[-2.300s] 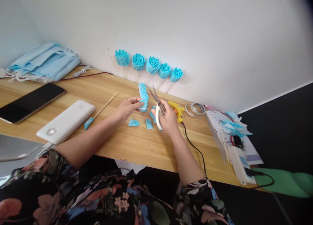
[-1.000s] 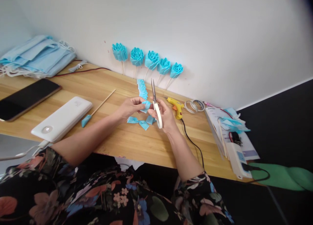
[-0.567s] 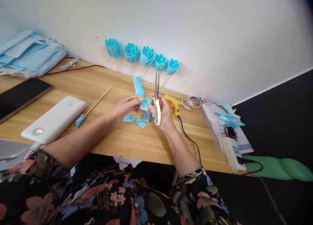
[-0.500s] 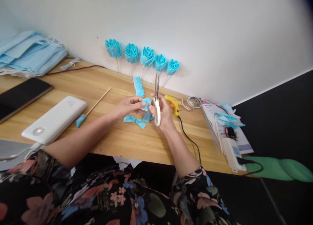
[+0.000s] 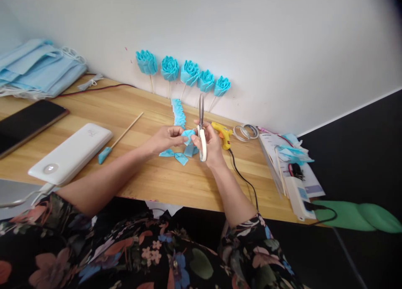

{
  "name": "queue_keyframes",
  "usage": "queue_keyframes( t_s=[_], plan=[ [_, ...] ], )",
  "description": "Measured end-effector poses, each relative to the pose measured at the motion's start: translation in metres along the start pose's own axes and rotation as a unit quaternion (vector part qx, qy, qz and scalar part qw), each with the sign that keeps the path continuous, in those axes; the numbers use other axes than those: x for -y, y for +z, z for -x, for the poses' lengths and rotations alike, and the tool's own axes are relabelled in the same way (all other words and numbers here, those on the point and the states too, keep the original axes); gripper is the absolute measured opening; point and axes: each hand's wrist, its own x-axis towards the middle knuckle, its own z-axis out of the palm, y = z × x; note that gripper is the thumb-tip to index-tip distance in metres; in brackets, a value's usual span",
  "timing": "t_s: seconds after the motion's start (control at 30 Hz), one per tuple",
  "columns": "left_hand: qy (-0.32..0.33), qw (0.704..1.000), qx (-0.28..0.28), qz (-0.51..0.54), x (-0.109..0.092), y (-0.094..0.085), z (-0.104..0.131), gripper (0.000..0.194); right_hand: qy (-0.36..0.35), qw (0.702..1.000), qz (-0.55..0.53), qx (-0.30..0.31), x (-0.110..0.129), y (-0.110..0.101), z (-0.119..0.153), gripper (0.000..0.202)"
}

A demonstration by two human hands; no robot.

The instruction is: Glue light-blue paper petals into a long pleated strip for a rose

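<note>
The worktop (image 5: 150, 180) is the largest thing, and it sits a little differently in view than 2.3 seconds ago, as the camera has moved slightly. At its left end lies a pile of blue masks (image 5: 40, 69), and along the wall stands a row of five blue flowers (image 5: 189, 73) on thin sticks. Next in size are the two hands: earlier they were apart, with the left hand (image 5: 165, 139) at the lower end of the pleated strip and the right hand (image 5: 212, 148) off to the side; now they almost meet. The right grip is closed around the white-handled scissors (image 5: 203, 145), whose blades point to the wall and are only slightly parted, narrower than before. The pleated strip (image 5: 178, 112) now lies alone on the worktop, beyond the hands. The left grip is narrow: thumb and fingers pinch a folded blue piece (image 5: 189, 135), which is between the two hands, above the worktop; the right fingertips seem to touch its other side. Smallest are the loose blue scraps (image 5: 181, 158), lying just below the hands.
</note>
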Motion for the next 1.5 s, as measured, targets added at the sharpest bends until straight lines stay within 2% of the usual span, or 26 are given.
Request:
queue_keyframes(
  t_s=[0.33, 0.53, 0.73, 0.93, 1.13, 1.37, 1.5],
  plan=[
    [0.019, 0.997, -0.078, 0.024, -0.004, 0.001, 0.001, 0.034, -0.012, 0.999, 0.035, -0.033, -0.005, -0.002, -0.002, 0.054],
    [0.013, 0.999, -0.044, 0.027, -0.004, 0.0, 0.002, 0.026, -0.008, 1.0, 0.014, -0.012, -0.002, 0.001, 0.001, 0.054],
    [0.006, 0.998, -0.059, 0.032, -0.004, -0.002, 0.002, 0.025, 0.028, 0.999, -0.03, -0.031, 0.005, -0.002, 0.0, 0.058],
    [0.004, 0.999, -0.047, 0.022, -0.004, -0.001, 0.002, 0.027, -0.01, 1.0, -0.016, -0.014, 0.003, -0.002, -0.001, 0.057],
    [0.006, 0.998, -0.06, 0.026, -0.002, -0.001, 0.001, 0.041, -0.018, 1.0, 0.011, -0.014, -0.001, -0.001, -0.001, 0.055],
    [0.018, 0.999, 0.003, 0.028, -0.004, -0.001, 0.003, 0.03, -0.022, 0.999, -0.006, 0.027, -0.003, 0.001, 0.002, 0.055],
    [0.028, 0.999, -0.013, 0.015, -0.003, -0.002, 0.002, 0.028, -0.028, 1.0, 0.002, 0.008, -0.005, 0.0, 0.001, 0.052]
  ],
)
